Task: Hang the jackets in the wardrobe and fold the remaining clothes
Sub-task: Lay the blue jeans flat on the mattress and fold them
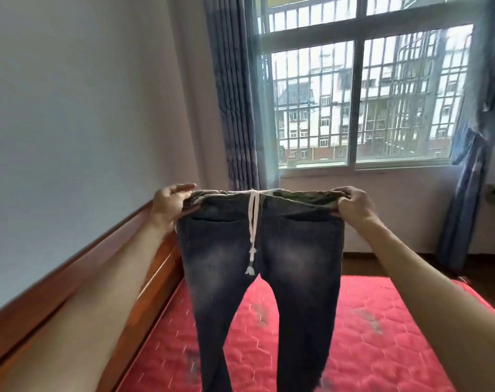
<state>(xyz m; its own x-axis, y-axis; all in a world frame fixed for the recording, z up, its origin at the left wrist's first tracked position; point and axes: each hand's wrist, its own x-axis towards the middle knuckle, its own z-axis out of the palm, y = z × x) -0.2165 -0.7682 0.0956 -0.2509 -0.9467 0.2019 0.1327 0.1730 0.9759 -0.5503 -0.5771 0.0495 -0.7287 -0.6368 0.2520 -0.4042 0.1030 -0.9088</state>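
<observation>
Two hands hold up the dark jeans [262, 267] over the red bed [382, 321]. The left hand [170, 200] and right hand [352, 203] each pinch a waistband corner. The jeans look soft, floppy and probably a bit heavy, so the waistband is a good place to hold.

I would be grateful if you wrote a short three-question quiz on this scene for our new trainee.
1. True or false: the dark jeans lie folded flat on the red mattress.
2. Where do the left hand and the right hand hold the jeans? A) at the leg hems; B) at the two ends of the waistband; C) at the knees.
3. Fill in: a white ___ hangs down from the middle of the waistband.

Key: 1 false, they are held up above the mattress with the legs hanging; 2 B; 3 drawstring.
</observation>
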